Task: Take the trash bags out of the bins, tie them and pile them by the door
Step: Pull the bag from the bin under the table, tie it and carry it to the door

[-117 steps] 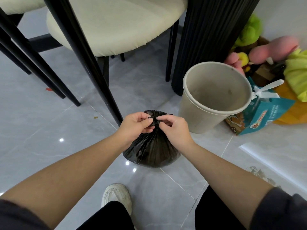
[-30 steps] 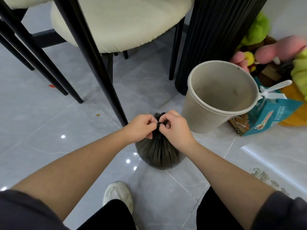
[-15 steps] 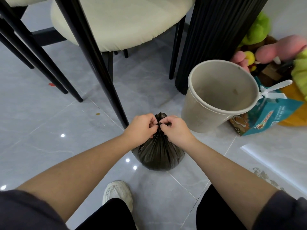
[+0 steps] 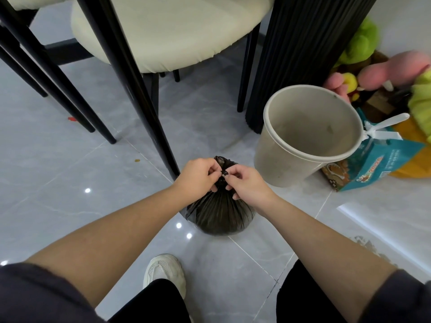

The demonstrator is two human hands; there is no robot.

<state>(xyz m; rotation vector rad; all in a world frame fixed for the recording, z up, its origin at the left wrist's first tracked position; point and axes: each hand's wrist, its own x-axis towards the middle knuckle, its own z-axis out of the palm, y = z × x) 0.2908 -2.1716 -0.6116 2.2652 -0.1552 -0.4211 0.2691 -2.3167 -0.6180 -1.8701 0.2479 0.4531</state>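
While the black trash bag [image 4: 218, 215] sits on the floor [image 4: 70, 183] just beside the emptied bin [image 4: 272, 157], you are knotting its neck.
Your left hand [image 4: 198, 178] and right hand [image 4: 248, 184] each pinch the gathered top. The film looks thin, soft and slippery, the load light; grip the twisted neck, not the bulging body.

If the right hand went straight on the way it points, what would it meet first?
Probably the left hand, just across the gathered neck of the black plastic trash bag both pinch; depth is unclear.
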